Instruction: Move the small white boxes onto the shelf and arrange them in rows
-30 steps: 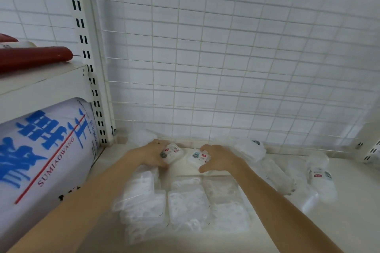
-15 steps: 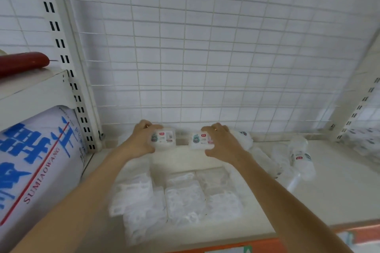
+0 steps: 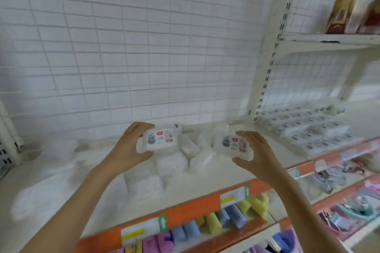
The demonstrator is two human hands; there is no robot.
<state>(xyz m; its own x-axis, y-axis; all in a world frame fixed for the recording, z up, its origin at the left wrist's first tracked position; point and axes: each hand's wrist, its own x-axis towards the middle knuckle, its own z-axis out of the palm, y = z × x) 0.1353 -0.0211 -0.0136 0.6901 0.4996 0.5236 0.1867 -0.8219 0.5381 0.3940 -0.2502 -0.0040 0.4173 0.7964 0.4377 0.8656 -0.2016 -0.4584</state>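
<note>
Shelf (image 3: 205, 183) is white with an orange front edge, wire grid behind. Loose heap of white boxes (image 3: 164, 168) sits mid-shelf; neat rows of boxes (image 3: 308, 129) lie on the bay to the right. Both forearms reach forward, raised over the heap. Left hand (image 3: 131, 148) grips one labelled box (image 3: 158, 139), thumb under, fingers on top. Right hand (image 3: 257, 156) holds a second box (image 3: 232, 144) the same way, label facing the camera.

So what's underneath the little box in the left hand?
The box in the left hand is lifted above the shelf. Beneath it lie blurry white packs. The palm hides the box's left end.
</note>
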